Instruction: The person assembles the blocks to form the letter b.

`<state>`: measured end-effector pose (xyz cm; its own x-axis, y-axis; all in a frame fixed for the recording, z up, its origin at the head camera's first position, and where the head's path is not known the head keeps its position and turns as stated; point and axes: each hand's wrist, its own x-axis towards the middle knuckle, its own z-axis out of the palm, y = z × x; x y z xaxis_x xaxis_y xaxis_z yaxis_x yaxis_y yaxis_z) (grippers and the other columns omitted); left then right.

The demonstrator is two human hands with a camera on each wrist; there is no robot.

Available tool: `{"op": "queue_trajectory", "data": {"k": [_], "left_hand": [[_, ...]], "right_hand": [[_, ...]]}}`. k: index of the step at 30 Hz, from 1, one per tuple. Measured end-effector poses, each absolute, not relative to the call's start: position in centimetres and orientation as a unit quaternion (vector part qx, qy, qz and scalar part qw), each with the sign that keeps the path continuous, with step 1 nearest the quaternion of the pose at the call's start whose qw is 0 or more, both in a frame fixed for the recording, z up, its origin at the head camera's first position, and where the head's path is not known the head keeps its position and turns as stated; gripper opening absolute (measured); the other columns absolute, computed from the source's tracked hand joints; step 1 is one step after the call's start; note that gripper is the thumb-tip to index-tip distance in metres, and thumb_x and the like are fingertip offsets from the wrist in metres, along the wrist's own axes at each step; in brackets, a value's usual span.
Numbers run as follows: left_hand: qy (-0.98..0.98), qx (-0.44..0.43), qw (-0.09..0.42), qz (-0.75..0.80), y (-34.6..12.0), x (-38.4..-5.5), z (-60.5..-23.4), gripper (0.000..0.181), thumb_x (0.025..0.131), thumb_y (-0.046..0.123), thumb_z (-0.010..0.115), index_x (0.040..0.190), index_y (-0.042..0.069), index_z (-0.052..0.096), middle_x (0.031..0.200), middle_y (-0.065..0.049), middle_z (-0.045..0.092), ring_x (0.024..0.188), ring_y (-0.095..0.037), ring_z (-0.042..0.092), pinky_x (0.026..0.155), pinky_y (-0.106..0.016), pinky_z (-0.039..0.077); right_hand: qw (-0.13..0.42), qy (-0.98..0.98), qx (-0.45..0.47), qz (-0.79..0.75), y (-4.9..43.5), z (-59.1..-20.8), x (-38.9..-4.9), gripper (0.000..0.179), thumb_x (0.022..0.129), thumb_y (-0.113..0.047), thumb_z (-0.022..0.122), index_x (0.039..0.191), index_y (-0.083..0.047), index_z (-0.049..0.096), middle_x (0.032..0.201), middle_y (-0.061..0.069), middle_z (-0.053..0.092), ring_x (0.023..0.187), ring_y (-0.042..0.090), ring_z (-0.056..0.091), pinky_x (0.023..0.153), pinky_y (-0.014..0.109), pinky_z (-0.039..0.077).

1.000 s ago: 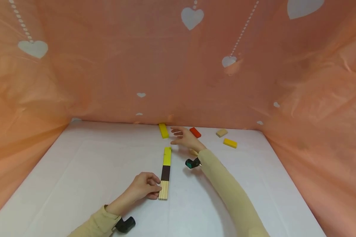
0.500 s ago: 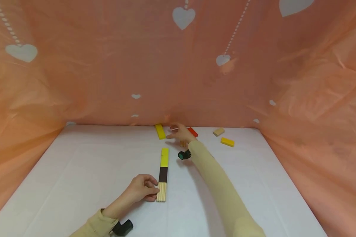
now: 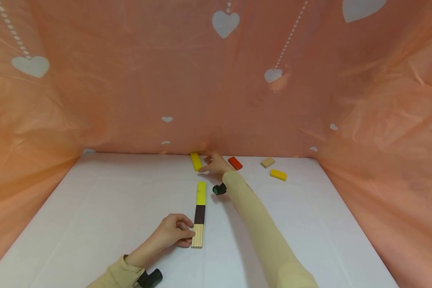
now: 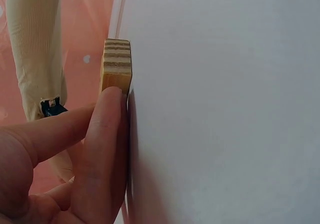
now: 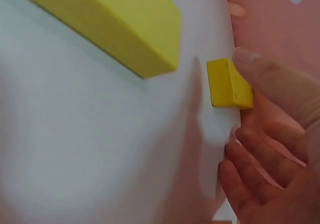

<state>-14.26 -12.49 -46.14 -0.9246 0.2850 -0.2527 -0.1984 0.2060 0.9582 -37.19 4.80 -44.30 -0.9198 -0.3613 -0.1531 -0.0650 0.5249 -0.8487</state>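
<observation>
A straight row lies mid-table: a yellow-green block (image 3: 201,193) at the far end, a dark brown block (image 3: 199,215), and a striped plain-wood block (image 3: 198,237) nearest. My left hand (image 3: 176,231) rests beside the row with fingertips touching the wood block's left side. In the left wrist view, a fingertip meets the same wood block (image 4: 116,63). Farther back, my right hand (image 3: 217,165) is just right of a loose yellow block (image 3: 196,161). The right wrist view shows that yellow block (image 5: 221,83) near the thumb, fingers spread around air; contact cannot be told.
At the back right lie a red block (image 3: 235,163), a plain-wood block (image 3: 268,162) and another yellow block (image 3: 278,175). The white table (image 3: 129,192) ends at a peach curtain (image 3: 147,80) with hearts, which also hangs at both sides.
My right hand has moved left, up to the loose yellow block at the back. Its arm now covers a wood block seen earlier. The left hand stays by the row.
</observation>
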Motion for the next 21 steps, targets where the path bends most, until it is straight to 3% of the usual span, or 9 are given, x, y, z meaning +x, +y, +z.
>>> {"op": "queue_trajectory", "data": {"k": [6, 21], "left_hand": [[0.756, 0.036, 0.19, 0.625, -12.5, -14.3, -46.2, 0.023, 0.08, -0.005, 0.071, 0.098, -0.009, 0.058, 0.074, -0.01, 0.061, 0.059, -0.015, 0.064, 0.057, -0.034, 0.061], [0.753, 0.041, 0.193, 0.628, -12.7, -14.3, -46.0, 0.022, 0.08, -0.006, 0.071, 0.098, -0.009, 0.058, 0.074, -0.01, 0.061, 0.058, -0.015, 0.064, 0.057, -0.034, 0.061]], "right_hand": [[0.149, 0.869, -0.165, -0.443, 4.1, -45.2, -37.6, 0.074, 0.074, -0.018, 0.085, 0.138, -0.014, 0.048, 0.126, 0.005, 0.054, 0.112, 0.024, 0.05, 0.098, 0.033, 0.047], [0.133, 0.881, -0.118, -0.439, 2.6, -44.8, -37.0, 0.072, 0.078, -0.019, 0.081, 0.14, -0.011, 0.045, 0.125, 0.007, 0.054, 0.109, 0.023, 0.049, 0.101, 0.034, 0.045]]}}
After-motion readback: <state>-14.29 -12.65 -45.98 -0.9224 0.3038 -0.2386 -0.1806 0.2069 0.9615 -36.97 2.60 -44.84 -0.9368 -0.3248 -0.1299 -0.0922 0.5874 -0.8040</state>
